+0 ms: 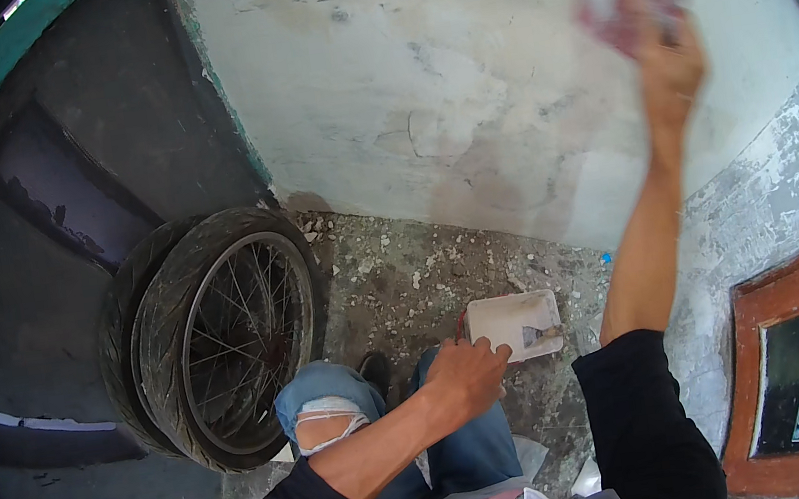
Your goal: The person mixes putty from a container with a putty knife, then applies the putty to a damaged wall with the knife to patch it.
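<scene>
My right hand (670, 67) is raised to the pale wall at the upper right, its fingers closed round a flat red piece (624, 3) with a whitish part. Motion blurs this piece, so its exact kind does not show. Low in front of my knees, my left hand (466, 374) is curled at the near left corner of a shallow white tray (494, 318). Its fingers appear to grip the tray's edge, though their undersides are hidden. A grey patch of material (540, 334) lies in the tray's right part. Thin red bits show along the tray's rim.
The wall (457, 70) has patchy, smeared plaster. Pale crumbs litter the rough floor (381, 262). Two spoked wheels with tyres (171, 350) lean against a dark panel (134, 72) on the left. A wood-framed board (754, 374) with pictures stands at the right. My knees are bent below.
</scene>
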A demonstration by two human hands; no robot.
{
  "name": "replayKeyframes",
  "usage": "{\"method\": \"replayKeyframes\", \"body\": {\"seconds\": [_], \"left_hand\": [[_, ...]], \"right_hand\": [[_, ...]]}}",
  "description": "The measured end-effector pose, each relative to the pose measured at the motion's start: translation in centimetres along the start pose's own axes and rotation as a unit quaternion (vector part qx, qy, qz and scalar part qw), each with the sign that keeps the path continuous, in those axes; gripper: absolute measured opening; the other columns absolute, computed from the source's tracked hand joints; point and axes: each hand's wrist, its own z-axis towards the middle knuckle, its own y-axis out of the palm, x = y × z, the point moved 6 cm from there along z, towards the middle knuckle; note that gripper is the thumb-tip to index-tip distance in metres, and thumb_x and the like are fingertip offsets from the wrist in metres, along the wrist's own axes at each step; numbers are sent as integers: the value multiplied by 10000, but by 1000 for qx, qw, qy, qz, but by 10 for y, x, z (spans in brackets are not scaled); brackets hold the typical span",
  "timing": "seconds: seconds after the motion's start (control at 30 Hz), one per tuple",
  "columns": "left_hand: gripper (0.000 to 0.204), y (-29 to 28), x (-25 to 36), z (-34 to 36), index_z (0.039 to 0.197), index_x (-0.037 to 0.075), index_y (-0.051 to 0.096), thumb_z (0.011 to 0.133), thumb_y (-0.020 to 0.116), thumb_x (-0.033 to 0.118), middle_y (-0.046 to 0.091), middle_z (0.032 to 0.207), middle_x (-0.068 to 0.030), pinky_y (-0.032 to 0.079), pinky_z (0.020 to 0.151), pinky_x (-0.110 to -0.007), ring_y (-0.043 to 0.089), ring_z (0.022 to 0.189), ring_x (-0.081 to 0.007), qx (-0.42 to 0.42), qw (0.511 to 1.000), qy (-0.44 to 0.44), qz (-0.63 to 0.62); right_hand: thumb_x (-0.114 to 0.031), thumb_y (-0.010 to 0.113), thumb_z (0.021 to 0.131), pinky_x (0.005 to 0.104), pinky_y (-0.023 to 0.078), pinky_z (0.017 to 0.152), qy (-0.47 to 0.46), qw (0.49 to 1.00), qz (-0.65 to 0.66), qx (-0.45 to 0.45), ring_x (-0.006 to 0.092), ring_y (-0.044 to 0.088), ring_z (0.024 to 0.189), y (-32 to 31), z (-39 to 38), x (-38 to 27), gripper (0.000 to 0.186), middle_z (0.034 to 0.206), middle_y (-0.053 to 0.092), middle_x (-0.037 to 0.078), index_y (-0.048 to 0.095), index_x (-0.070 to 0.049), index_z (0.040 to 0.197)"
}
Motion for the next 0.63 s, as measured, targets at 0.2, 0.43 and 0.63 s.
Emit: {"method": "replayKeyframes", "body": {"seconds": [0.2,0.43,0.63], "left_hand": [[532,7,12,10,1282,71,578,902,746,402,678,1129,-155,521,872,-481,690,1049,-344,10,997,-16,79],[554,22,20,13,1322,68,591,898,746,390,687,1144,-153,521,867,-465,694,1039,-339,-100,992,14,73],[567,16,11,-10,1334,37,576,904,741,367,677,1169,-171,509,882,-460,681,1082,-351,5,1000,-7,25]], "right_hand": [[-359,594,992,504,536,730,-43,956,-49,-285,402,694,838,206,-119,-3,304,912,716,183,665,-68,1044],[-240,573,945,546,544,739,-47,957,-71,-277,434,698,876,311,-129,-4,190,949,728,200,650,-66,950],[-315,651,953,509,550,690,1,982,-120,-144,378,723,755,150,-17,12,316,791,715,214,688,-5,910]]}}
